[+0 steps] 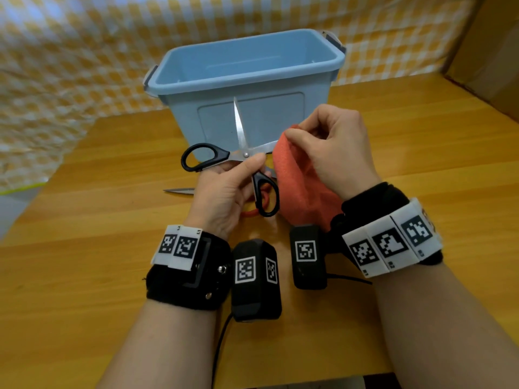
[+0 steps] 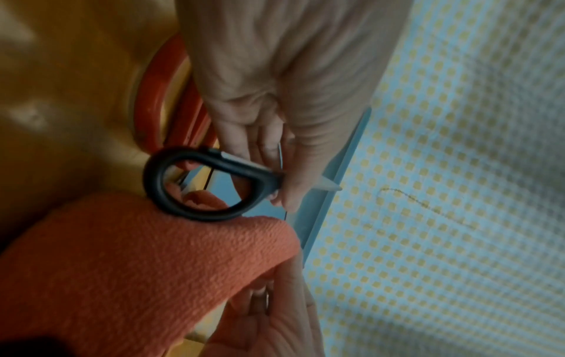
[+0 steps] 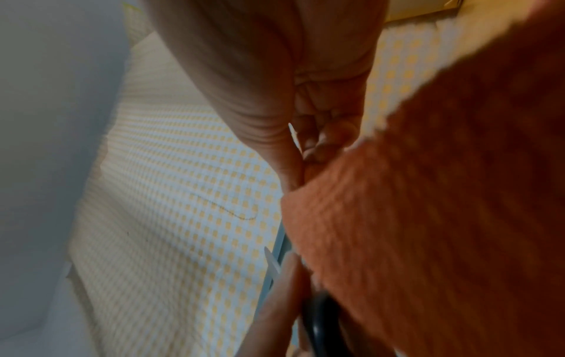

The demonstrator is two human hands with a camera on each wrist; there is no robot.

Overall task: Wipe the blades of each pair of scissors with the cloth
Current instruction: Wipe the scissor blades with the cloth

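Note:
Black-handled scissors (image 1: 243,148) are held spread open above the table. My left hand (image 1: 224,186) pinches them at the pivot, thumb on top; its grip shows in the left wrist view (image 2: 275,169) beside one black loop (image 2: 201,186). One blade points up, the other runs right into the orange cloth (image 1: 297,175). My right hand (image 1: 325,147) pinches the cloth around that blade, whose tip shows between the fingers (image 3: 293,135) in the right wrist view. A second pair, with orange handles (image 1: 259,203), lies on the table under my left hand, its blade tip (image 1: 179,190) sticking out leftward.
A pale blue plastic bin (image 1: 247,88) stands open just behind the scissors. The wooden table (image 1: 112,220) extends around my hands. A yellow-checked cloth (image 1: 70,51) hangs behind, and a cardboard box (image 1: 488,57) stands at the far right.

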